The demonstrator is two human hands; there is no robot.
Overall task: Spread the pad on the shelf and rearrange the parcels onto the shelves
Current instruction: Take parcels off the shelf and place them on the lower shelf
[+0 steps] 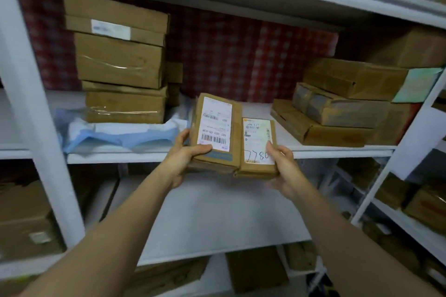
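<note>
Both bare forearms reach forward and up toward the middle shelf (169,155). The left hand (185,159) grips the left edge of a larger brown parcel (217,128), thumb pressed on its label. The right hand (281,161) clasps a smaller parcel (258,144) beside it, thumb on top. Both parcels sit side by side at the shelf's near edge. A crumpled blue pad (120,134) lies to the left, under a stack of boxes (120,62).
</note>
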